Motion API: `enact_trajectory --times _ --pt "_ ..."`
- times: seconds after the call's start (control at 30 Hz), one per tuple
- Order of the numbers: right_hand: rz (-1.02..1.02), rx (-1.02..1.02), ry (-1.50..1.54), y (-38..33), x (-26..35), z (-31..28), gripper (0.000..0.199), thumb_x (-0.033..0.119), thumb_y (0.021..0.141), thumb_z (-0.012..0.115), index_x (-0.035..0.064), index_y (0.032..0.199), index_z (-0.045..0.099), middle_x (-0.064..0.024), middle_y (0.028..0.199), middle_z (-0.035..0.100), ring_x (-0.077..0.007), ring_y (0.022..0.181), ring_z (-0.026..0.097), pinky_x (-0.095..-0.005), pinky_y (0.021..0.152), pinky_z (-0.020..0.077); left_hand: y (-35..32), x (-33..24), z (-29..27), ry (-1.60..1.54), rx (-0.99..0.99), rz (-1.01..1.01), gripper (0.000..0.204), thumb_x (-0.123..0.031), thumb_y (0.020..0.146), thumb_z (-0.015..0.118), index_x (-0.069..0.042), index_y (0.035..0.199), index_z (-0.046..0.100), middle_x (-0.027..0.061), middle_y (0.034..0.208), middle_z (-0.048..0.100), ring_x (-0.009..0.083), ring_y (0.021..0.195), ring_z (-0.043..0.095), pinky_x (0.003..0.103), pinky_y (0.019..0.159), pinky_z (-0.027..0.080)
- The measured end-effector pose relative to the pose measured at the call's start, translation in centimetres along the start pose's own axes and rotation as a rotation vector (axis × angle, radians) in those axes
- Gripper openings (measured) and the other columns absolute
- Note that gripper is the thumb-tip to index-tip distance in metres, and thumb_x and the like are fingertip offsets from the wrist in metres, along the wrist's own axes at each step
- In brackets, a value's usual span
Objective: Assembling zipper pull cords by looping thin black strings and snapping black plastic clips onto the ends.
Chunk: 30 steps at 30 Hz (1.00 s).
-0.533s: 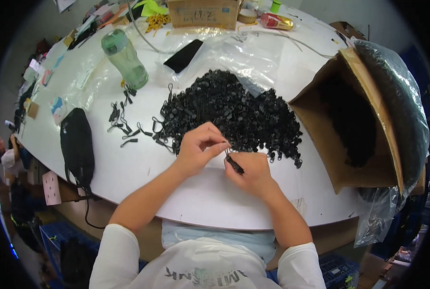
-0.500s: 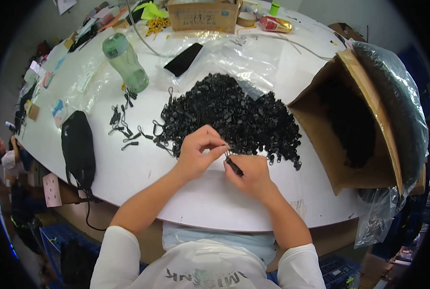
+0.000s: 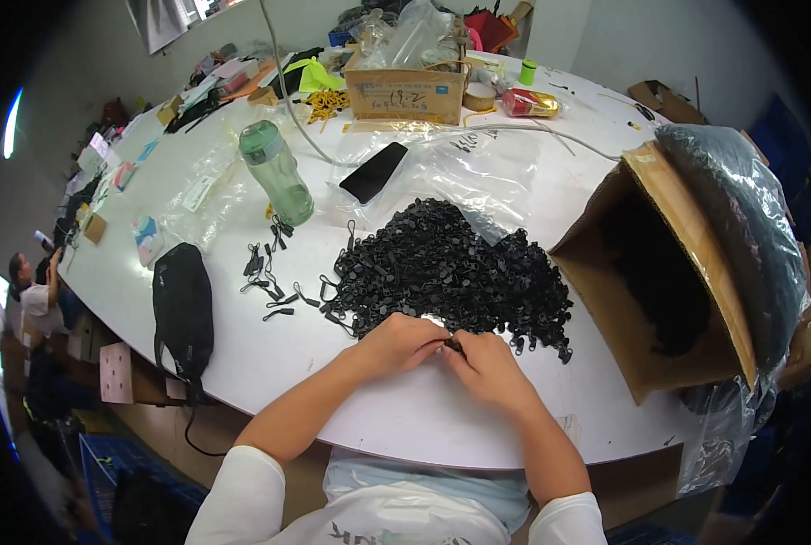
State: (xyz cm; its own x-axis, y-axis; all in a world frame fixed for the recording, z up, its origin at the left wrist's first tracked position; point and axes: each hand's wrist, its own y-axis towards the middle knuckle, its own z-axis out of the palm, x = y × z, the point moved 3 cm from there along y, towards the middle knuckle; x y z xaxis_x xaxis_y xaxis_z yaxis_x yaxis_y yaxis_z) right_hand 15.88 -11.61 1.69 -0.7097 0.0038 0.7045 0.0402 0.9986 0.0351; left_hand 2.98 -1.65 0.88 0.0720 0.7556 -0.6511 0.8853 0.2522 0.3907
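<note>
Above the table's front edge my left hand and my right hand meet, thumbs and fingertips pinched together. Between them is a small black zipper pull, mostly hidden by the fingers; both hands seem to grip it. Just beyond my hands spreads a large heap of small black zipper sliders. To the left of the heap lie several loose black zipper pulls with cord loops.
A tipped cardboard box with black contents stands at right. Left are a green bottle and black pouch. Behind the heap lie a black phone, clear plastic bag and carton. Another person sits far left.
My view has tilted up, so the table sits lower in it. My fingertips have drawn closer together around the zipper pull, which shows less than before.
</note>
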Motion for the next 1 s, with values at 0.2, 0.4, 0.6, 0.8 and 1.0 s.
enact_trajectory --times 0.2,0.4,0.6,0.8,1.0 --pt "0.018 -0.080 -0.214 0.1 -0.1 0.0 0.016 0.016 0.082 0.057 0.0004 0.079 0.057 -0.0186 0.064 0.060 -0.0382 0.060 0.059 -0.0476 0.057 0.0464 0.1 -0.6 0.1 -0.028 -0.109 -0.034 0.029 0.000 0.075 0.067 -0.003 0.104 0.066 0.0115 0.086 0.068 0.0250 0.072 0.067 0.032 0.062 0.053" --pt "-0.037 -0.133 -0.234 0.6 0.0 0.6 0.015 0.016 0.082 0.057 0.0015 0.079 0.056 -0.0164 0.064 0.061 -0.0354 0.058 0.061 -0.0461 0.055 0.0478 0.3 -0.4 0.1 0.104 -0.208 -0.001 0.018 -0.002 0.074 0.068 -0.002 0.092 0.064 0.0120 0.080 0.065 0.0278 0.067 0.064 0.034 0.058 0.051" --pt "-0.069 -0.186 -0.190 0.4 0.1 0.5 0.015 0.017 0.081 0.058 0.0024 0.078 0.055 -0.0149 0.063 0.061 -0.0334 0.057 0.061 -0.0448 0.053 0.0486 0.5 -0.5 -0.8 -0.009 -0.204 -0.086 0.013 -0.002 0.072 0.069 -0.003 0.084 0.065 0.0079 0.077 0.062 0.0188 0.056 0.057 0.028 0.051 0.045" --pt "-0.247 -0.162 -0.046 0.3 0.1 -0.5 0.014 0.018 0.076 0.062 0.0043 0.074 0.058 -0.0135 0.063 0.060 -0.0323 0.055 0.060 -0.0423 0.051 0.0476 -0.3 -0.1 0.5 -0.751 -0.080 -0.242 0.017 -0.001 0.074 0.072 -0.002 0.088 0.063 0.0000 0.077 0.060 0.0019 0.059 0.048 0.018 0.052 0.037" --pt "-0.248 -0.193 -0.022 0.4 -0.6 -0.6 0.017 0.019 0.074 0.065 0.0044 0.071 0.057 -0.0123 0.062 0.059 -0.0324 0.056 0.059 -0.0406 0.049 0.0454 -0.8 -0.5 1.7 -0.793 -0.281 -0.371 0.023 -0.001 0.072 0.077 0.000 0.091 0.065 -0.0008 0.066 0.058 0.0014 0.056 0.048 0.017 0.052 0.037"
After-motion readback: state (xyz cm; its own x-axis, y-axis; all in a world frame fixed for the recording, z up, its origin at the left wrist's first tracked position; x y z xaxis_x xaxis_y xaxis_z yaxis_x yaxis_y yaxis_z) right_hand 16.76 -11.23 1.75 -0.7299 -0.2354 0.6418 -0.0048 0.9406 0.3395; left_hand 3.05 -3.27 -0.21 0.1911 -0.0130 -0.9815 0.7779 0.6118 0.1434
